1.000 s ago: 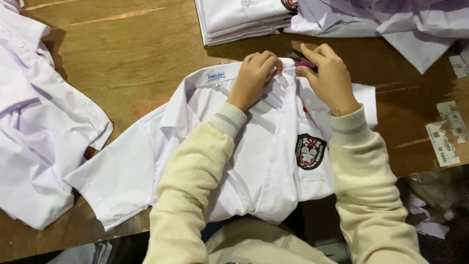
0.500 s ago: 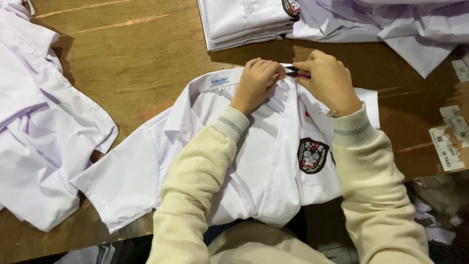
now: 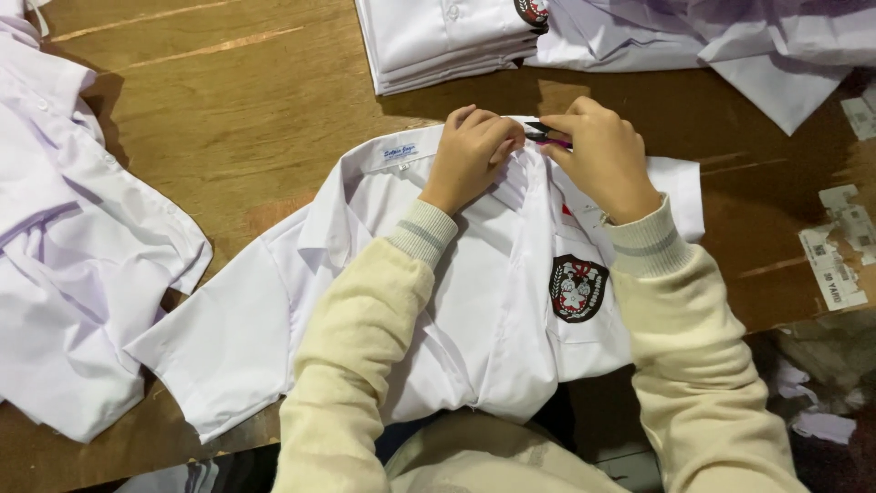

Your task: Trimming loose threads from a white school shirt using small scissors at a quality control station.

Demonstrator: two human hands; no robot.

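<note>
One white shirt (image 3: 474, 301) lies spread on the wooden counter (image 3: 228, 100), collar away from the person, its lower hem hanging over the near edge. It bears one dark crest patch (image 3: 578, 288) on the chest and one small label (image 3: 399, 150) inside the collar. At the collar the left hand (image 3: 472, 155) is curled, fingers bent down and pinching the fabric near the top of the placket. The right hand (image 3: 602, 155) sits just beside it, closed around one small snipping tool (image 3: 546, 136) with a pink handle and dark tips that point toward the left hand. Both wrists show ribbed cream cuffs, forearms angling in from the near edge.

Beyond the hands, one stack of folded white shirts (image 3: 447, 41) rests at the far edge, with a loose heap of pale garments (image 3: 712, 36) to its right. Another pile of white shirts (image 3: 64, 256) covers the left side, touching the spread shirt's sleeve. Bare wood lies open between the left pile and the folded stack. A few paper tags (image 3: 835, 260) lie at the right edge.
</note>
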